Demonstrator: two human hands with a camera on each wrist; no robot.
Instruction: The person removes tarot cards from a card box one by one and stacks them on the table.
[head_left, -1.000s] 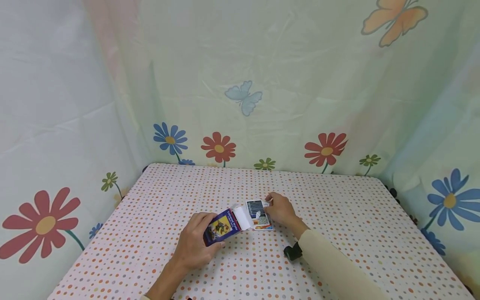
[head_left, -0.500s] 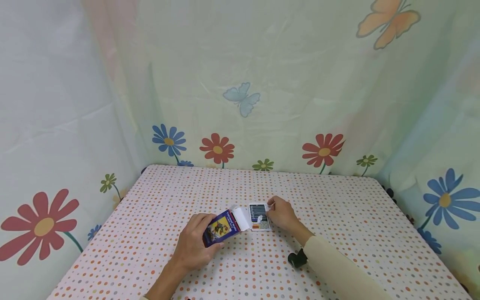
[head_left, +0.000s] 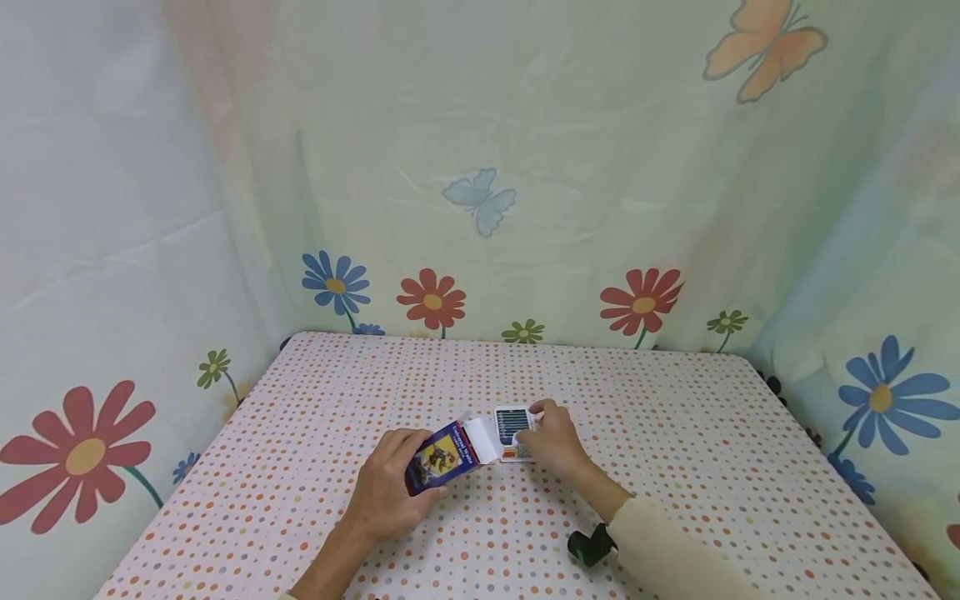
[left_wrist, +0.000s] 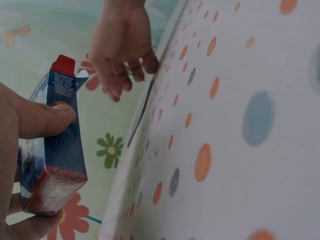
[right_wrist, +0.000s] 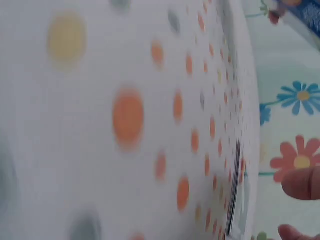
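My left hand [head_left: 390, 483] grips a dark blue tarot card box [head_left: 442, 458] with a yellow picture panel, its thumb along one narrow side in the left wrist view. The box's white end flap [head_left: 482, 439] stands folded out towards a small stack of tarot cards [head_left: 512, 423] lying on the table. Over the right part of that stack is my right hand [head_left: 558, 442], covering some of the top card. Its fingers [left_wrist: 120, 82] hang loosely bent above the cards in the left wrist view. In the right wrist view, its thumb [right_wrist: 302, 183] shows apart from the stack.
A white tablecloth [head_left: 360, 383] with coloured dots covers the table. Pale curtains [head_left: 570, 167] printed with flowers and butterflies close in the back and sides. A black wrist camera [head_left: 590, 546] sits by the right sleeve [head_left: 667, 550].
The top card, shifted off the colourful card beneath it a second ago, now lies evenly over the stack. My right hand's thumb has moved left across the cards. The left hand keeps its grip.
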